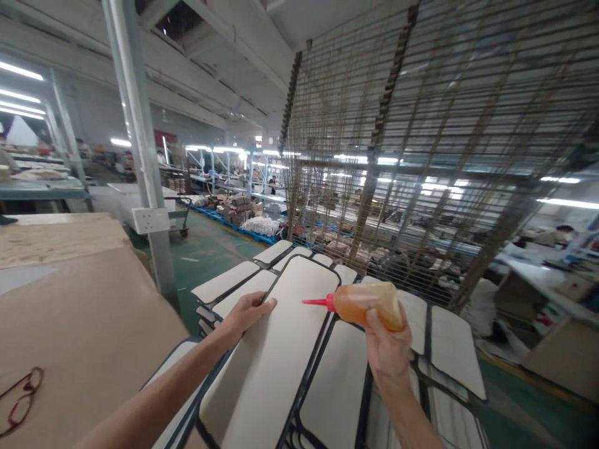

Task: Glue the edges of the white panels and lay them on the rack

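My left hand (251, 313) grips the left edge of a long cream panel (276, 355) with dark edging and rounded corners, thumb on top and fingers beneath. The panel is tilted over stacks of similar panels. In my right hand (389, 343) is a squeeze bottle (367, 304) of amber liquid, fingers wrapped round its base. Its red nozzle points left and hovers over the panel's upper part; whether the tip touches the surface I cannot tell. More cream panels (334, 374) lie in layered stacks under and around the held one.
At left is a brown-covered table (84, 324) with red-framed glasses (22, 399). A metal post (145, 143) with a socket box stands beside it. A large wire rack (421, 125) leans behind the stacks. A white cart (121, 202) stands beyond the post. People sit farther back.
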`<state>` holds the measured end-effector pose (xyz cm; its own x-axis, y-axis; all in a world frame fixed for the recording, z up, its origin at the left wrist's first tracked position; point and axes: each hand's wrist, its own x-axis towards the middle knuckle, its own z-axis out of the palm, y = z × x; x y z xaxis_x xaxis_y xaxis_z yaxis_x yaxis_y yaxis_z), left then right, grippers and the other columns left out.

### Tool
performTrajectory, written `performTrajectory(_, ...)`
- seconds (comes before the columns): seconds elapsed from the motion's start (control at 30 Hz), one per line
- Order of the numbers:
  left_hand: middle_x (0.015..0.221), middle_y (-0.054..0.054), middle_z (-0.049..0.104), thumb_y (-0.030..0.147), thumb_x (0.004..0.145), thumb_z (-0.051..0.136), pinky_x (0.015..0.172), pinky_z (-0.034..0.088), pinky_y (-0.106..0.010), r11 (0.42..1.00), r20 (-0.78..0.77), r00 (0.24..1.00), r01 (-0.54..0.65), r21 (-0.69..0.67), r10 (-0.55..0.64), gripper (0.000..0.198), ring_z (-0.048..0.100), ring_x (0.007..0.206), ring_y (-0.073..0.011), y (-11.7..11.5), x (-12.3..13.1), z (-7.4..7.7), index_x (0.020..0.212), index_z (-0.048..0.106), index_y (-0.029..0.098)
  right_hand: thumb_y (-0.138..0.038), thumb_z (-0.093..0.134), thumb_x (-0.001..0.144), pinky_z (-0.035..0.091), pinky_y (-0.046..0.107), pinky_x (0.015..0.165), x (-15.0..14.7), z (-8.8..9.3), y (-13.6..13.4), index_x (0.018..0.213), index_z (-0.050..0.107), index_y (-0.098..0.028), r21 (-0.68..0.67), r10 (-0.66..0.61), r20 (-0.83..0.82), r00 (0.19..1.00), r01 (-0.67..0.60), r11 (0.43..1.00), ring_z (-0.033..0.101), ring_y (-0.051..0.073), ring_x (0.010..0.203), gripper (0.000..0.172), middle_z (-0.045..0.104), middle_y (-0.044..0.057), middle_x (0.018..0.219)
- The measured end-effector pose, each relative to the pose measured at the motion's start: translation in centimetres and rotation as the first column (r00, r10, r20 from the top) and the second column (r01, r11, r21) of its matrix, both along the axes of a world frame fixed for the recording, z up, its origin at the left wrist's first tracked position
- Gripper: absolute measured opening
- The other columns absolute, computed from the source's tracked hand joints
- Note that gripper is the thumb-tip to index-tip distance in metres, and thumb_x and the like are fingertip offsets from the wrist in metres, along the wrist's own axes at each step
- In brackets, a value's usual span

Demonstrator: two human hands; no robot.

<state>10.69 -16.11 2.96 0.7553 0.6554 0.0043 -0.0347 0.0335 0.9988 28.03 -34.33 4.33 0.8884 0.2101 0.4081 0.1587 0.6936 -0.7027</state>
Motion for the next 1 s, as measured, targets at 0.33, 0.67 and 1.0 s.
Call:
performTrajectory(0.33,0.088,-0.006,0.07,0.029,0.069,0.07,0.068,0.05,-0.029,0.941,0.103,0.942,0.328,-0.088,-0.319,0.036,0.065,0.077,-0.0215,-0.6,0.0,0.7,0.103,0.064,0.017,-0.029,0.079,0.054,0.044,0.037,0.089,1.7,-2.0,-0.7,0.104,0.059,-0.022,-0.004,-0.096,-0.037,0.995,0.096,0.995,0.059,0.015,0.083,0.054,0.065,0.0,0.093)
performTrajectory(0.67,0.092,-0.006,0.071,0.027,0.064,0.074,0.065,0.052,-0.028,0.978,0.067,0.981,0.186,-0.092,-0.18,0.052,0.066,0.076,-0.0217,1.3,0.8,0.1,0.114,0.059,0.021,-0.033,0.08,0.053,0.053,0.034,0.071,-3.6,-9.0,-2.9,0.111,0.059,-0.021,-0.18,0.069,-0.001,0.998,-0.068,0.981,0.064,0.024,0.084,0.063,0.068,0.007,0.098)
performTrajectory(1.0,0.098,-0.007,0.069,0.027,0.069,0.069,0.072,0.051,-0.032,0.945,0.093,0.943,0.323,-0.038,-0.319,0.044,0.065,0.083,-0.0247,-0.6,1.4,0.7,0.112,0.062,0.021,-0.031,0.078,0.057,0.047,0.037,0.085,2.7,-2.3,0.0,0.107,0.057,-0.019,-0.027,-0.176,-0.009,0.984,0.176,0.984,0.061,0.017,0.083,0.056,0.066,0.002,0.095)
